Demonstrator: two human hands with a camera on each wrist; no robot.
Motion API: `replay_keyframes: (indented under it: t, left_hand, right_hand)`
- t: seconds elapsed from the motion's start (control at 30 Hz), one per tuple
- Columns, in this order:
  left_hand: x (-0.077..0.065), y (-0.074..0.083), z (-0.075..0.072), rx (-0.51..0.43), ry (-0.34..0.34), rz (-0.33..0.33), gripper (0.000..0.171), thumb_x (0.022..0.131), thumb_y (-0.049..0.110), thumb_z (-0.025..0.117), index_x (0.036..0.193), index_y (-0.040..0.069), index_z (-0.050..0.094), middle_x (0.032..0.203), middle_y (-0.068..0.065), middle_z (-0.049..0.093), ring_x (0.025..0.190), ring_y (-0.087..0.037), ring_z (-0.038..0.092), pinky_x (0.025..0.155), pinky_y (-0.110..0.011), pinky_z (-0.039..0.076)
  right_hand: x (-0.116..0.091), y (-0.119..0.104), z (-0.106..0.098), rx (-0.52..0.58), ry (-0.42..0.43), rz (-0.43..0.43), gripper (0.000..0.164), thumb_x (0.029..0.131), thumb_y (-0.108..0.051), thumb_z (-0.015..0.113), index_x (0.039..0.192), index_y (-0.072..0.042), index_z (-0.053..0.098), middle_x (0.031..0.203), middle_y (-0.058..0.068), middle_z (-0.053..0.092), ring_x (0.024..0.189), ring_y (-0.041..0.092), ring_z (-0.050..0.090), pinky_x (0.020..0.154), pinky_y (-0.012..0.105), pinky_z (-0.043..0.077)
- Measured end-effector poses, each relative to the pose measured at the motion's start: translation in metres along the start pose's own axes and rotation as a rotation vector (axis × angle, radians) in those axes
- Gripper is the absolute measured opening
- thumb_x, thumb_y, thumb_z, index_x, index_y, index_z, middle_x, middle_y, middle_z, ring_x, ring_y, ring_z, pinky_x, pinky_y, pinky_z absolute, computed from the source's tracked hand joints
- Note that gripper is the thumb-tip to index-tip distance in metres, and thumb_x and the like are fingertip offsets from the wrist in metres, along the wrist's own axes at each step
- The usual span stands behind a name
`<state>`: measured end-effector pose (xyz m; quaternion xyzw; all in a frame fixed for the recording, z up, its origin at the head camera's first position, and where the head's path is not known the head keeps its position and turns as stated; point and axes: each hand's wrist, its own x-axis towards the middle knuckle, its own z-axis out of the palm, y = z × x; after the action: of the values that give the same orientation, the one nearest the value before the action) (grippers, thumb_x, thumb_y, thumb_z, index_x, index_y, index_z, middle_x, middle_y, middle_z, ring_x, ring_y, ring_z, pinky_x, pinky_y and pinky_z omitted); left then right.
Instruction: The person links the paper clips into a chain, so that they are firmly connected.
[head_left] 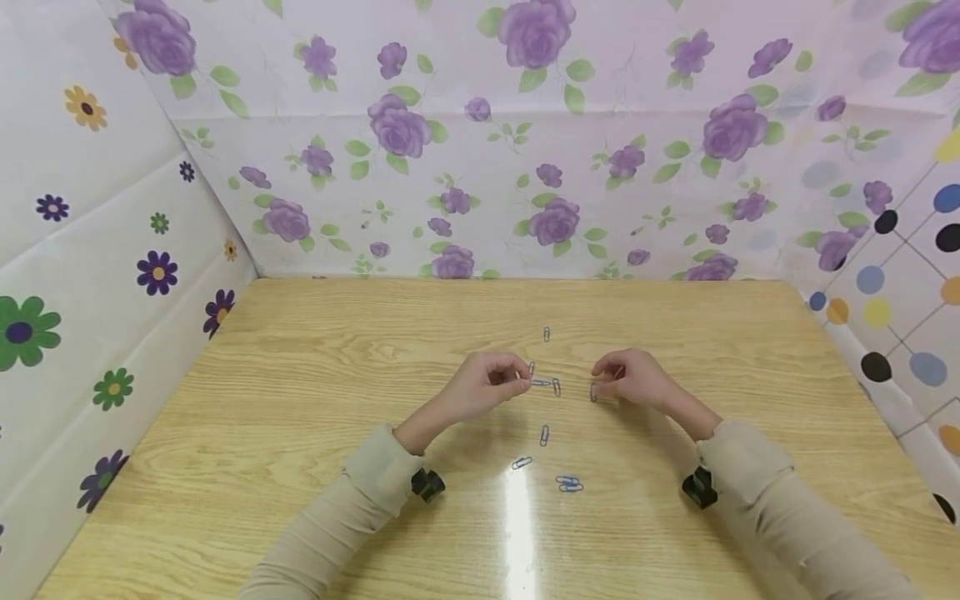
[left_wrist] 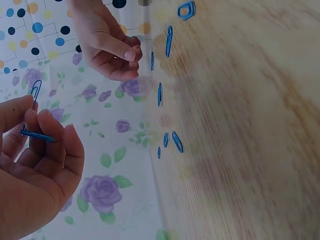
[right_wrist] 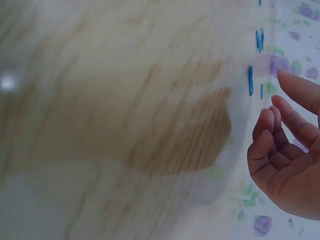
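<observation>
Near the middle of the table my left hand (head_left: pixel 491 385) pinches a blue paper clip (left_wrist: pixel 36 91) between thumb and fingers. A second blue clip (left_wrist: pixel 37 136) lies across the same fingers in the left wrist view. To the right, my right hand (head_left: pixel 633 379) hovers low over the wood with its fingers loosely bent. A paper clip (head_left: pixel 593 392) shows right at its fingertips. In the right wrist view the thumb (right_wrist: pixel 300 90) stands apart from the index finger, with nothing between them. Another paper clip (head_left: pixel 557 387) is between the two hands.
On the wooden table (head_left: pixel 300 467), one clip (head_left: pixel 546 334) lies farther back. Closer to me are a clip (head_left: pixel 544 435), a slanted clip (head_left: pixel 522 462) and a small overlapping group of clips (head_left: pixel 569 484). A flowered cloth (head_left: pixel 465 200) rises behind the table.
</observation>
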<state>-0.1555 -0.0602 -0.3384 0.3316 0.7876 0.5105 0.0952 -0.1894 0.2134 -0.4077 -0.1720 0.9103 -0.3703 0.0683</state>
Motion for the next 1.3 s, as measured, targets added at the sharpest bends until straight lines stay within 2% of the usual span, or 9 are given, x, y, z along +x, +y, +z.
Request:
replay_keyframes:
  t: [0.37, 0.7, 1.03, 1.3]
  left_hand:
    - [0.001, -0.002, -0.001, 0.0, -0.002, 0.006, 0.008, 0.087, -0.001, 0.056, 0.086, -0.007, 0.062, 0.067, -0.011, 0.054, 0.057, -0.006, 0.043, 0.052, -0.019, 0.037]
    - [0.001, -0.002, -0.001, -0.004, -0.011, 0.008, 0.007, 0.087, -0.001, 0.057, 0.084, -0.004, 0.062, 0.069, -0.019, 0.055, 0.058, -0.008, 0.044, 0.053, -0.018, 0.037]
    - [0.001, -0.002, -0.002, -0.005, -0.011, 0.007, 0.009, 0.087, -0.001, 0.056, 0.086, -0.007, 0.062, 0.069, -0.015, 0.055, 0.058, -0.007, 0.043, 0.053, -0.018, 0.037]
    - [0.0, -0.004, -0.002, 0.007, -0.011, 0.002, 0.009, 0.088, 0.001, 0.056, 0.086, -0.006, 0.062, 0.067, -0.01, 0.053, 0.058, -0.008, 0.043, 0.054, -0.019, 0.036]
  right_hand:
    - [0.006, 0.011, 0.003, -0.013, -0.042, 0.023, 0.024, 0.073, -0.013, 0.076, 0.091, -0.001, 0.066, 0.07, 0.002, 0.055, 0.06, 0.016, 0.047, 0.056, 0.03, 0.04]
    - [0.008, 0.012, 0.006, -0.03, -0.04, 0.017, 0.014, 0.073, -0.01, 0.075, 0.083, -0.004, 0.066, 0.068, 0.001, 0.054, 0.06, 0.015, 0.045, 0.056, 0.029, 0.038]
    - [0.006, 0.011, 0.005, -0.026, -0.04, 0.026, 0.015, 0.073, -0.009, 0.075, 0.076, -0.004, 0.061, 0.067, 0.001, 0.053, 0.059, 0.013, 0.044, 0.054, 0.027, 0.038]
    - [0.004, 0.009, -0.001, 0.017, -0.091, 0.009, 0.012, 0.078, -0.009, 0.071, 0.072, -0.003, 0.062, 0.063, 0.0, 0.056, 0.055, 0.012, 0.045, 0.05, 0.026, 0.039]
